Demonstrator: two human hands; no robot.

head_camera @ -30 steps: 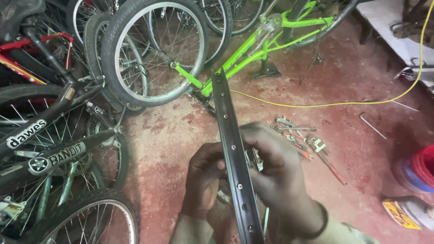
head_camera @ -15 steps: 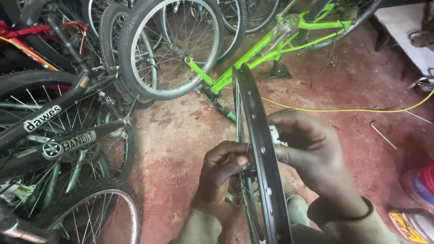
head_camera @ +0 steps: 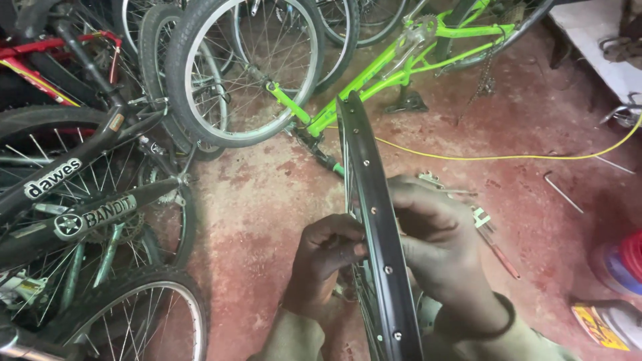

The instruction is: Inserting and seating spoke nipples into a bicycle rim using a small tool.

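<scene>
Both hands pinch the upright black bicycle rim [head_camera: 376,220], left hand [head_camera: 328,257] and right hand [head_camera: 435,244] closed against its sides, seemingly steadying it for spoke work.

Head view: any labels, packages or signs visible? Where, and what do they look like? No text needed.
Upper frame decal: far left, white lettering on black bicycle tube.
Lower frame decal: just below it, white lettering with round emblem.
Yellow package: bottom right on the floor, flat, yellow with red print.

1. A black rim [head_camera: 374,220] stands edge-on, upright, between both hands.
2. Left hand [head_camera: 328,257] pinches its left side; right hand [head_camera: 435,234] curls against its right.
3. Green bike [head_camera: 414,60] lies behind on the red floor [head_camera: 254,200].
</scene>
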